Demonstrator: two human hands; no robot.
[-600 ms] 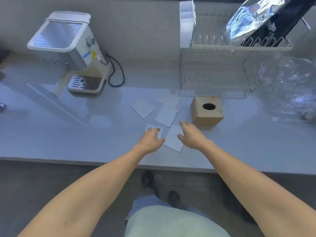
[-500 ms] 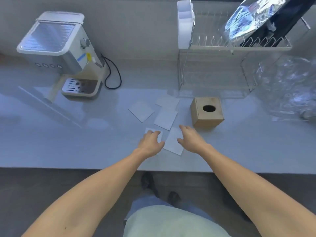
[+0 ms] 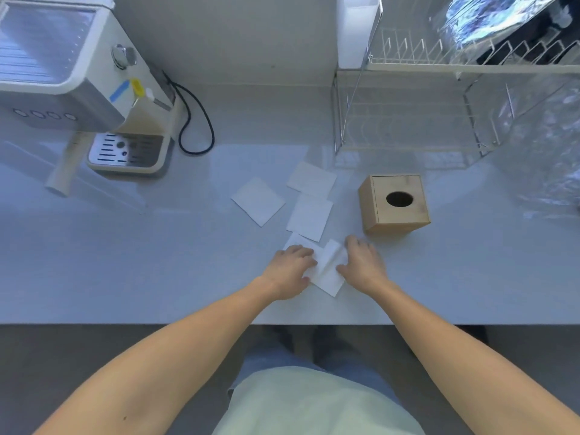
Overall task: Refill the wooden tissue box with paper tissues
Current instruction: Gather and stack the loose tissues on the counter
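Left hand and right hand both pinch same tissue on bench, its middle raised. Wooden tissue box at 1 o'clock from hands, near, hole up.

Both bare forearms were extended from the lower corners toward the frame's centre. The left hand and right hand were held palm-down, side by side, fingers bent, thumbs turned inward.

Tissues plain white. Tissue box light wood, dark oval hole. Table pale grey-blue, glossy. Coffee machine cream and silver, blue and yellow marks. Cord black. Rack white wire.
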